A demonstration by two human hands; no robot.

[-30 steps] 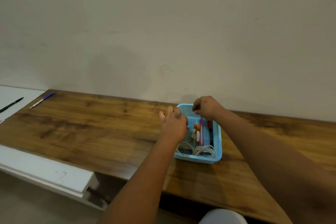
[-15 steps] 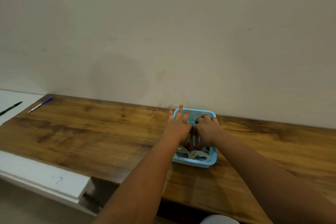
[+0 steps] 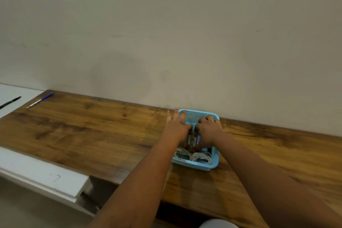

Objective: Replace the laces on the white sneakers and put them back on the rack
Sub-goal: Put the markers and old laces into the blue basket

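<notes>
Reaching into the basket (image 3: 212, 165), both hands dig among markers; left hand (image 3: 176, 127) splayed, right hand (image 3: 210, 128) curled, its grasp hidden. Laces (image 3: 200, 156) coil at the near end. Best pinch one whole bundle, lifting clear.

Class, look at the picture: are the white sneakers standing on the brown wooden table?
No: the brown wooden table carries only a light blue plastic mesh basket and a blue-and-white pen; no sneakers show.
</notes>
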